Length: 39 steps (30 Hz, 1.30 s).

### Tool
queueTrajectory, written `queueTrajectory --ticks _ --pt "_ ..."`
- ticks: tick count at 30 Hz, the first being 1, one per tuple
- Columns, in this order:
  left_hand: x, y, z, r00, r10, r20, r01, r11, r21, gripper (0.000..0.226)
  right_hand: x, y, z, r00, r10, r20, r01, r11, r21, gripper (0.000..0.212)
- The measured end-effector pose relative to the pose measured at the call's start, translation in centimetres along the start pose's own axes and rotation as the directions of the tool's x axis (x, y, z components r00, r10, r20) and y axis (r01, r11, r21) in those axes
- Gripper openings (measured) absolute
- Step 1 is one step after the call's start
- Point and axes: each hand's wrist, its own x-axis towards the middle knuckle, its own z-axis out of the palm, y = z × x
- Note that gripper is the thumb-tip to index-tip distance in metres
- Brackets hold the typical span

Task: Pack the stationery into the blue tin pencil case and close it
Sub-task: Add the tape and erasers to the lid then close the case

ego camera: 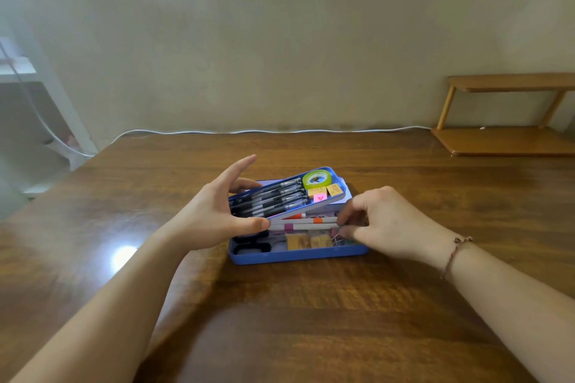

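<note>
Clearly legible writing is scarce: only a red letter "A" shows on the pink eraser (320, 197), and the print on the yellow erasers (334, 189) beside it is too small to read. The blue tin pencil case (295, 255) sits on the wooden table (280, 320), its base open toward the person. Its inner tray (311, 207) is tilted up, held at its left end by the left hand (214, 211), thumb under the near edge and fingers spread past the far edge. Just right of those fingers, black pens (270, 199) lie in a row in the tray, with a green roll of tape (317, 180) at the far right end. The right hand (382, 221) has curled fingertips pinching small clips (337, 238) in the base's right end. Between the two hands lie white markers (311, 224) with orange and purple bands. Below the left thumb are black scissors (252, 246); tan blocks (308, 241) lie left of the right fingertips. Beyond, a white cable (249, 131) runs along the wall, and a wooden shelf (504, 140) stands far right.
</note>
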Motion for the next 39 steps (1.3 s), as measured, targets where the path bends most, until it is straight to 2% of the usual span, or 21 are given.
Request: queueTrajectory --ticks 6,10,15,16,18,20,21,24,29,34,39 --pt "0.1 -0.1 0.0 1.000 -0.005 0.003 0.005 1.000 0.001 0.101 0.3 -0.3 0.5 0.999 -0.010 0.053 0.012 0.999 -0.044 0.011" --pt "0.0 0.0 0.1 1.000 -0.012 0.016 0.012 1.000 0.001 0.100 0.5 -0.2 0.8 0.999 0.006 0.035 -0.005 0.999 -0.037 0.009" --pt "-0.1 0.4 0.1 0.999 -0.010 0.031 0.010 1.000 -0.004 0.100 0.9 -0.2 0.1 0.993 0.071 0.090 -0.076 0.996 0.056 0.014" --pt "-0.2 0.4 0.1 0.999 -0.010 0.034 0.010 1.000 -0.006 0.100 1.0 0.2 -0.1 0.993 0.098 0.065 -0.103 0.991 0.085 0.016" --pt "-0.2 0.6 0.3 0.999 -0.005 0.038 0.005 1.000 -0.004 0.101 1.1 1.2 -0.4 0.983 0.156 -0.099 -0.138 0.976 0.167 0.019" --pt "-0.2 0.8 0.6 0.999 0.008 0.042 -0.009 1.000 0.006 0.103 0.8 1.9 -0.6 0.937 0.232 -0.259 -0.155 0.946 0.286 0.017" --pt "-0.2 0.9 0.9 0.999 0.015 0.049 -0.016 1.000 0.011 0.104 0.7 2.0 -0.7 0.925 0.259 -0.279 -0.159 0.929 0.334 0.014" --pt "0.1 1.5 2.0 0.995 0.033 0.091 -0.038 0.998 0.054 0.106 0.1 2.0 -0.2 0.937 0.261 -0.231 -0.178 0.928 0.327 0.015" --pt "0.3 1.7 3.4 0.987 0.048 0.155 -0.067 0.990 0.122 0.108 -0.4 2.6 1.0 0.931 0.276 -0.241 -0.215 0.944 0.250 0.004" --pt "0.1 1.4 3.3 0.987 0.051 0.150 -0.072 0.987 0.142 0.109 -0.8 2.6 1.7 0.946 0.254 -0.201 -0.186 0.935 0.303 0.019" --pt "-0.1 1.3 2.9 0.986 0.043 0.160 -0.072 0.981 0.181 0.108 -0.8 2.4 2.2 0.952 0.214 -0.220 -0.148 0.948 0.281 0.026"
